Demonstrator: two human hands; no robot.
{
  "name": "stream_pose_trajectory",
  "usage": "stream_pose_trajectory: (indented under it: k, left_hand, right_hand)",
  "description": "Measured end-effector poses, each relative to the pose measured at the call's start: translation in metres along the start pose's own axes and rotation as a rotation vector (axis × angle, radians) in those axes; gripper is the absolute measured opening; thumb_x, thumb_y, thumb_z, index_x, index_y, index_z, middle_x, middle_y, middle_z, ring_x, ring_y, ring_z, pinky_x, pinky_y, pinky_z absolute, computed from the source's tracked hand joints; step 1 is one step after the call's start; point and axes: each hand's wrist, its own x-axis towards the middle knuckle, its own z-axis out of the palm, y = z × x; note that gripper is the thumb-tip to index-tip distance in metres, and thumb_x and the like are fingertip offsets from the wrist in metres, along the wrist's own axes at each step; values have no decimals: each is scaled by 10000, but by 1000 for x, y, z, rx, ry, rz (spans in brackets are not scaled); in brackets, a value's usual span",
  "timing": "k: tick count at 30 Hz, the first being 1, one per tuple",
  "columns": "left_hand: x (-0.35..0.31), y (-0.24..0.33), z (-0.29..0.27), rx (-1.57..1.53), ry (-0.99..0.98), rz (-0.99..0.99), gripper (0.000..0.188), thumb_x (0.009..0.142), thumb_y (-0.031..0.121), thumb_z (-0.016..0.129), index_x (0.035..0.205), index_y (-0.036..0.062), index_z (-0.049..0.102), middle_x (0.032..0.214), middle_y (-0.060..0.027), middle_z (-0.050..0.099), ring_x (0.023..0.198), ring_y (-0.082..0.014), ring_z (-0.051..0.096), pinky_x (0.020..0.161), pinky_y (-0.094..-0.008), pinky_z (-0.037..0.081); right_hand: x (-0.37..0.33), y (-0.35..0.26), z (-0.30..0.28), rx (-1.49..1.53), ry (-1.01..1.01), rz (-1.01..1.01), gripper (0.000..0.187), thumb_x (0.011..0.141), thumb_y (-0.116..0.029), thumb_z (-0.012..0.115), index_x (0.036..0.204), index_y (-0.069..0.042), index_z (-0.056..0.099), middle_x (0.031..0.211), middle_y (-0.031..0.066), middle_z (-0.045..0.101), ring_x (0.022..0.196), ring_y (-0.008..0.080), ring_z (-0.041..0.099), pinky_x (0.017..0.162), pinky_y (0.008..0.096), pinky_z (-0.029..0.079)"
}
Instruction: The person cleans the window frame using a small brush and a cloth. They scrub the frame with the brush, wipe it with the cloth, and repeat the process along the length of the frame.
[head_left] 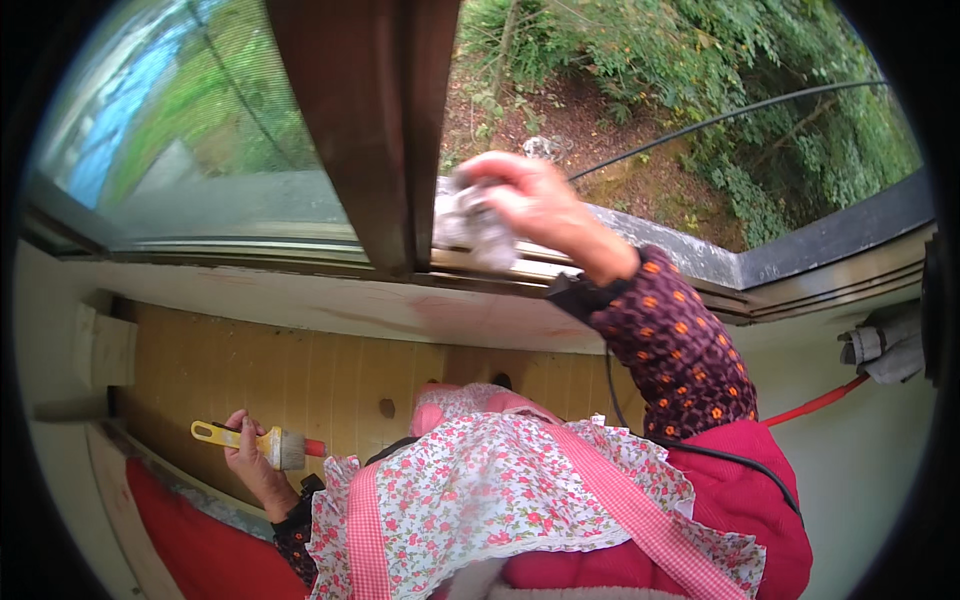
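Note:
My right hand [545, 205] grips a crumpled whitish rag [478, 228] beside the dark brown window frame post [365, 120]. The rag hangs over the metal sliding track [530, 262] at the foot of the window; whether it touches the post I cannot tell. Motion blurs the hand and rag slightly. Low on the left, my left hand [250, 468] is closed round a paintbrush [289, 450] with a yellow handle, a pale ferrule and red bristles. The brush points to the right, well below the sill.
A glazed, screened pane [220, 130] fills the left side; the right side opens onto trees. A black cable [720, 118] crosses outside. Below the sill are a wall [330, 305] and brown floor [290, 355]. A grey cloth-wrapped thing [888, 345] with a red strap sits at right.

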Motion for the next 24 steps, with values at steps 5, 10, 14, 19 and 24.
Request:
stream_pose_trajectory:
  k: [5, 10, 14, 19, 24]
  left_hand:
    - [2, 3, -7, 37, 36, -15, 128, 937, 10, 634, 1064, -2, 642, 806, -18, 553, 723, -91, 520, 675, -226, 419]
    - [5, 12, 12, -15, -47, 31, 134, 939, 19, 644, 1072, 7, 642, 818, -14, 557, 727, -89, 526, 666, -223, 425]
    - [-10, 25, 17, -53, -46, 70, 137, 942, 16, 639, 1078, 5, 636, 830, -12, 556, 730, -83, 525, 663, -213, 421]
    - [-32, 37, 13, -9, 85, 106, 124, 944, 13, 631, 1068, 3, 634, 808, -14, 544, 718, -85, 520, 652, -214, 421]
    - [-49, 40, 13, -2, 100, 113, 115, 945, 17, 628, 1059, 7, 633, 791, -15, 542, 710, -86, 522, 641, -221, 425]
  right_hand:
    - [-34, -41, -21, -112, 164, -152, 299, 942, -203, 656, 1134, 26, 648, 955, 108, 702, 756, 159, 674, 703, 306, 547]
    - [-27, -64, 19, -381, 321, -565, 492, 765, -246, 861, 1131, -23, 619, 918, 142, 628, 796, 322, 666, 715, 378, 541]
    - [-12, -65, 5, 160, -92, -264, 441, 778, -139, 813, 1161, 0, 644, 1048, 181, 683, 988, 211, 668, 873, 346, 506]
    - [2, -55, 6, -5, -35, -529, 300, 766, -87, 732, 1056, -20, 695, 821, 154, 693, 756, 181, 667, 725, 337, 529]
    - [0, -44, 5, -36, 5, -578, 263, 751, -104, 740, 979, 8, 672, 762, 190, 636, 676, 272, 643, 644, 377, 502]
